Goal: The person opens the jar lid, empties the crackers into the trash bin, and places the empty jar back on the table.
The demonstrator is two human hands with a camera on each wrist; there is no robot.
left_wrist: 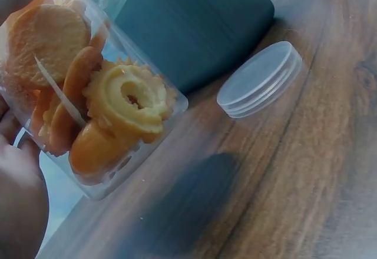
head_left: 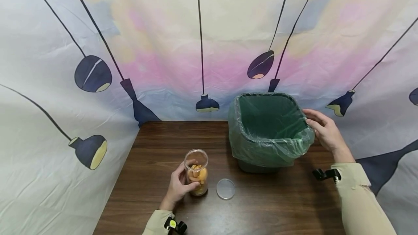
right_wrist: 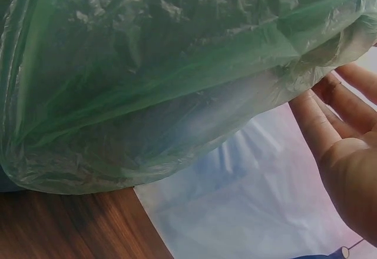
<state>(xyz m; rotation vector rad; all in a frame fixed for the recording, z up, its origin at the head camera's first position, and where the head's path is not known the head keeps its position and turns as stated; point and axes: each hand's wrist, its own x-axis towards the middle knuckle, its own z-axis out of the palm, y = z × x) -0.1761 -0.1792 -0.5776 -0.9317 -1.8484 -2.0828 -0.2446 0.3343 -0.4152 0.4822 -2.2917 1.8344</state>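
In the head view my left hand [head_left: 177, 186] grips a clear, lidless jar [head_left: 197, 157], fingers on one side and thumb on the other. Several orange-yellow pieces [left_wrist: 126, 97] fill its lower part, some flat and round, one ring-shaped; their kind is unclear. The jar leans in the left wrist view and seems lifted off the table. A clear round lid [head_left: 225, 189] lies to its right. My right hand [head_left: 328, 133] touches the right upper side of a dark trash bin [head_left: 258, 168] lined with a green bag [right_wrist: 153, 82]; its fingers look mostly straight against the bag.
Everything stands on a dark brown wooden table [head_left: 156, 144]. A fabric backdrop [head_left: 169, 64] printed with hanging lamps rises behind it and along both sides. The lined bin stands at the back right, its mouth facing up.
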